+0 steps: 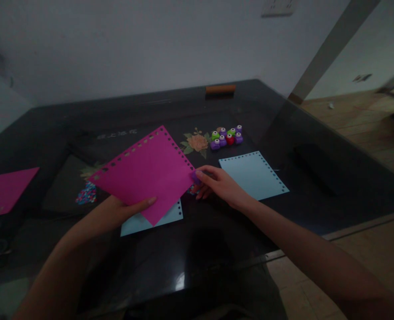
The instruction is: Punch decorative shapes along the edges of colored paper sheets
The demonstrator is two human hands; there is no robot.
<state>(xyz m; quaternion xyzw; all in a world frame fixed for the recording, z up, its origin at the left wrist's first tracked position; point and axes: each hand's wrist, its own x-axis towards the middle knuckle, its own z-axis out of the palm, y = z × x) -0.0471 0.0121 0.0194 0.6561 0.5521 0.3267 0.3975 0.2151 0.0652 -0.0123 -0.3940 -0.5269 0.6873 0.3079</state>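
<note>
A square sheet of pink paper (146, 173) is held tilted above the table, with rows of small holes punched along its two upper edges. My left hand (123, 211) grips it at the lower left, thumb on top and fingers hidden underneath. At the sheet's right corner, my right hand (217, 184) pinches a small purple craft punch (195, 177). Whether the punch is pressed down cannot be seen. A light blue sheet (170, 218) lies partly hidden under the pink one. To the right of my right hand rests another light blue sheet (253, 175) with holes along two edges.
Several colourful craft punches (229, 138) stand grouped behind the hands. Small punched paper bits (86, 194) are piled at left, near another pink sheet (8, 191). A brown roll (220, 90) lies at the back of the dark glossy table (203, 249). A dark object (313, 166) sits at right.
</note>
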